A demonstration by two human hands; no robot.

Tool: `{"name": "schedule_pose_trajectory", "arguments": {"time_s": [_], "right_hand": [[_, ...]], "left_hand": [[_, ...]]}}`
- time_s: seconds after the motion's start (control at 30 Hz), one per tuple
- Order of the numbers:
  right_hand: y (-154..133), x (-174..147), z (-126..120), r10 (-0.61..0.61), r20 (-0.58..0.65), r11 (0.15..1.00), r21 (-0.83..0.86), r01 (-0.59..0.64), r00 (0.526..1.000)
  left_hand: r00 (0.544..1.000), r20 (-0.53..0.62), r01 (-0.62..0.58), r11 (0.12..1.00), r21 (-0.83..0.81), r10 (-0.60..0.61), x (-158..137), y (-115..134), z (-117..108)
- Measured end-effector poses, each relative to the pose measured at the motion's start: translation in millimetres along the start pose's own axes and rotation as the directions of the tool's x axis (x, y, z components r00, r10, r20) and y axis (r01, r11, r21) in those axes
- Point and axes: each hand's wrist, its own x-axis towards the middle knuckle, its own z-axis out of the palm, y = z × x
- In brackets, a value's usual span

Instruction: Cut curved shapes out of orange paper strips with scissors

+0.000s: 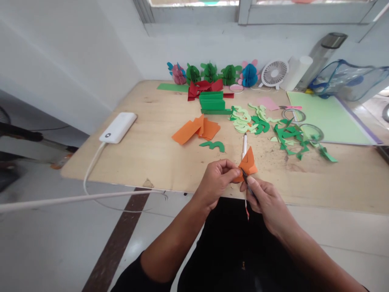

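Observation:
Near the table's front edge, my left hand pinches a piece of orange paper that has a dark line drawn on it. My right hand is closed round a small pair of scissors, whose blades meet the orange paper. Just behind the paper lies a white pen. To the left are a cut green wavy shape and a loose pile of orange paper pieces. Light green cut shapes lie farther back.
Green scraps and tape rolls lie on the right, beside a pale green sheet. Folded green paper and red paper sit behind. Paper figures and a small fan line the wall. A white power bank trails a cable.

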Motion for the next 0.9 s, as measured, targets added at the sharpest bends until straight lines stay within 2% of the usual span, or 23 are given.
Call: {"name": "schedule_pose_trajectory", "arguments": {"time_s": [0.17,0.47,0.7,0.9], "right_hand": [[0.4,0.8,-2.5,-0.003,-0.012,1.000,-0.031,0.003,1.000],[3.4,1.0,-1.1,0.020,-0.007,1.000,-0.007,-0.020,1.000],[-2.1,-0.2,-2.9,-0.021,-0.054,0.994,-0.112,0.015,0.998],[-4.7,-0.2,-3.7,-0.032,-0.046,0.992,-0.125,0.026,0.998]], "left_hand": [[1.000,0.021,0.008,0.999,0.048,-0.009,2.5,1.2,-1.7],[1.000,-0.001,0.020,0.999,-0.029,-0.020,-0.6,-1.7,0.1],[1.000,0.023,-0.008,0.998,0.070,0.006,2.8,1.5,-1.7],[0.999,0.044,-0.030,0.993,0.115,0.025,2.3,6.4,-0.9]]}}
